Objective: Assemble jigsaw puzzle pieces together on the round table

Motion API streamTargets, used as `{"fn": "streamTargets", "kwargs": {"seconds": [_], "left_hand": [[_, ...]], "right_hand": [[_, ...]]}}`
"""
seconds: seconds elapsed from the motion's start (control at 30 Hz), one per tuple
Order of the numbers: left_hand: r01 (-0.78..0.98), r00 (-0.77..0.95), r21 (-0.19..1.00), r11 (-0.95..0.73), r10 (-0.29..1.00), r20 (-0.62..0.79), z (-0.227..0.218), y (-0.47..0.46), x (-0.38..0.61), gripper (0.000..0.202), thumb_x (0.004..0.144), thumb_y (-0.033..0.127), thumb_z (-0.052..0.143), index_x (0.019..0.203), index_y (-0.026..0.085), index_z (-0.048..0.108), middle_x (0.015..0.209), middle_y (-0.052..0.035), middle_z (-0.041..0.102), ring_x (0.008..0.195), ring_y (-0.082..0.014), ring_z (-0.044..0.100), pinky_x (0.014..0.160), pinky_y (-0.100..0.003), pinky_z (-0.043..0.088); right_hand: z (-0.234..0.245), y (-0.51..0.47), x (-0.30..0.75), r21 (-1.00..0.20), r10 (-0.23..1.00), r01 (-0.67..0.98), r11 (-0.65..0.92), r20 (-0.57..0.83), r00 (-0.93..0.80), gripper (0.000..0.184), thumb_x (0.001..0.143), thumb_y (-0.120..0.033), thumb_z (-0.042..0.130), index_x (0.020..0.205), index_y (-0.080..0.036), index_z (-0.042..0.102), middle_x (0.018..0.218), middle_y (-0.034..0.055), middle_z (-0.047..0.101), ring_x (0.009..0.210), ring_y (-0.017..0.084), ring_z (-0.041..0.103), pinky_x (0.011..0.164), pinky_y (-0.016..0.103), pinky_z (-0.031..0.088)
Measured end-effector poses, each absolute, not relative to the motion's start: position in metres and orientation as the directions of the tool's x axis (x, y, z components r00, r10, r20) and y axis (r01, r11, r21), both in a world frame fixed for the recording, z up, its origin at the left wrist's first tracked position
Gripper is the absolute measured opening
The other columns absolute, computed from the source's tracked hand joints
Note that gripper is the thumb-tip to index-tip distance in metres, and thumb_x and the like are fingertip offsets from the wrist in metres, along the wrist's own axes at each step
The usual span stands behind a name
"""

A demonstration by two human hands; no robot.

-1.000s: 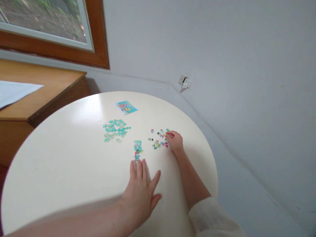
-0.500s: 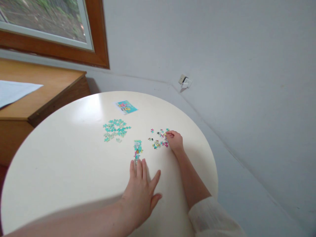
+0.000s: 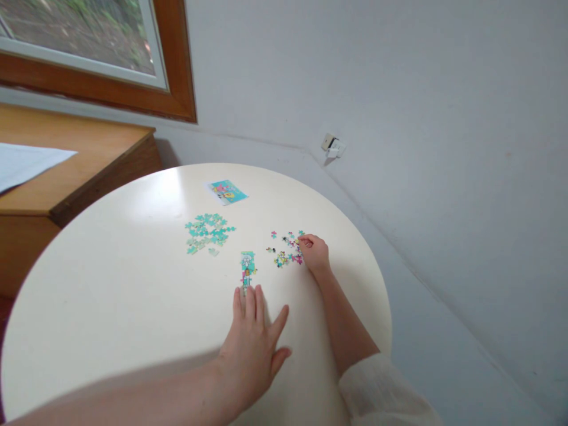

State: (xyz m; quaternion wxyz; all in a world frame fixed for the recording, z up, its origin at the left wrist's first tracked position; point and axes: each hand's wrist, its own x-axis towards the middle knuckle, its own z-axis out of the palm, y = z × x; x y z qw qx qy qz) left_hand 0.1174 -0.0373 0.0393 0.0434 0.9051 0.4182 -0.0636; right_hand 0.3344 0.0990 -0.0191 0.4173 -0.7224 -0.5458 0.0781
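Observation:
My left hand lies flat and open on the round cream table, fingertips just below a short joined strip of puzzle pieces. My right hand rests further out with its fingers curled at the right edge of a scatter of pink, yellow and dark puzzle pieces; what the fingers pinch is too small to make out. A cluster of teal puzzle pieces lies to the left of both.
A small printed picture card lies near the table's far edge. A wooden desk with a white sheet stands at the left under a wood-framed window. Grey walls meet behind, with a wall socket.

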Motion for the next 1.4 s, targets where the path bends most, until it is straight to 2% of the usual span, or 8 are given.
{"fn": "streamTargets", "kwargs": {"seconds": [0.13, 0.27, 0.47, 0.67, 0.8, 1.0, 1.13, 1.4], "left_hand": [[0.762, 0.642, 0.033, -0.646, 0.75, -0.16, 0.041, -0.038, 0.118, 0.058, 0.087, 0.056, 0.034, 0.138, 0.031, 0.033, 0.14, -0.0216, 0.038, 0.129, -0.0449, 0.029, 0.099, -0.067, 0.015], [0.768, 0.633, 0.031, -0.639, 0.752, -0.182, 0.046, -0.036, 0.118, 0.057, 0.087, 0.055, 0.034, 0.139, 0.031, 0.031, 0.141, -0.0222, 0.035, 0.13, -0.0453, 0.025, 0.1, -0.066, 0.014], [0.769, 0.635, 0.071, -0.636, 0.746, -0.199, 0.05, -0.036, 0.117, 0.057, 0.087, 0.056, 0.034, 0.138, 0.03, 0.033, 0.141, -0.0238, 0.035, 0.13, -0.0459, 0.026, 0.099, -0.066, 0.016], [0.756, 0.647, 0.023, -0.654, 0.742, -0.173, 0.044, -0.037, 0.117, 0.058, 0.087, 0.055, 0.035, 0.139, 0.03, 0.031, 0.14, -0.0233, 0.037, 0.129, -0.046, 0.028, 0.099, -0.067, 0.015], [0.764, 0.641, 0.045, -0.644, 0.748, -0.168, 0.045, -0.036, 0.117, 0.057, 0.087, 0.056, 0.034, 0.138, 0.031, 0.034, 0.139, -0.0205, 0.04, 0.128, -0.0444, 0.031, 0.099, -0.066, 0.016], [0.76, 0.644, 0.026, -0.649, 0.748, -0.158, 0.043, -0.037, 0.116, 0.059, 0.086, 0.057, 0.035, 0.139, 0.031, 0.031, 0.14, -0.0209, 0.038, 0.129, -0.0447, 0.03, 0.099, -0.067, 0.015], [0.762, 0.641, 0.031, -0.647, 0.746, -0.179, 0.043, -0.037, 0.117, 0.059, 0.087, 0.057, 0.033, 0.139, 0.031, 0.031, 0.14, -0.0205, 0.038, 0.129, -0.0442, 0.029, 0.099, -0.067, 0.015], [0.761, 0.641, 0.028, -0.648, 0.745, -0.187, 0.048, -0.037, 0.118, 0.059, 0.087, 0.056, 0.033, 0.139, 0.03, 0.031, 0.141, -0.0222, 0.037, 0.13, -0.0449, 0.028, 0.099, -0.067, 0.016]], "right_hand": [[-0.017, 0.098, 0.334, -0.701, 0.85, 0.711, -0.058, 0.339, 0.403, 0.02, 0.065, -0.023, 0.049, 0.071, -0.018, 0.067, 0.066, 0.0027, 0.063, 0.058, 0.015, 0.053, 0.064, 0.029, 0.044], [-0.011, 0.097, 0.329, -0.711, 0.808, 0.702, 0.043, 0.438, 0.394, 0.018, 0.066, -0.024, 0.05, 0.072, -0.018, 0.067, 0.069, 0.0032, 0.062, 0.059, 0.015, 0.052, 0.066, 0.029, 0.045], [-0.003, 0.092, 0.315, -0.689, 0.877, 0.661, 0.298, 0.472, 0.096, 0.015, 0.07, -0.023, 0.053, 0.072, -0.018, 0.067, 0.069, 0.0031, 0.061, 0.063, 0.014, 0.054, 0.066, 0.028, 0.045], [0.004, 0.087, 0.308, -0.667, 0.889, 0.646, 0.371, 0.456, -0.039, 0.009, 0.069, -0.024, 0.057, 0.067, -0.021, 0.066, 0.07, 0.003, 0.064, 0.072, 0.016, 0.057, 0.076, 0.032, 0.045], [0.002, 0.088, 0.308, -0.632, 0.876, 0.649, 0.424, 0.468, -0.117, 0.01, 0.066, -0.018, 0.055, 0.063, -0.022, 0.064, 0.071, 0.0016, 0.064, 0.074, 0.016, 0.058, 0.086, 0.036, 0.043], [-0.001, 0.089, 0.309, -0.626, 0.863, 0.663, 0.41, 0.501, -0.061, 0.011, 0.065, -0.017, 0.052, 0.064, -0.02, 0.062, 0.066, 0.0021, 0.061, 0.068, 0.016, 0.055, 0.071, 0.031, 0.044], [0.002, 0.087, 0.306, -0.637, 0.874, 0.674, 0.375, 0.485, -0.028, 0.006, 0.067, -0.024, 0.056, 0.065, -0.02, 0.061, 0.066, 0.0015, 0.061, 0.067, 0.015, 0.055, 0.072, 0.031, 0.044], [0.005, 0.086, 0.304, -0.657, 0.873, 0.674, 0.336, 0.487, 0.039, 0.006, 0.065, -0.023, 0.053, 0.059, -0.02, 0.053, 0.065, 0.0011, 0.057, 0.065, 0.015, 0.052, 0.067, 0.028, 0.043]]}}
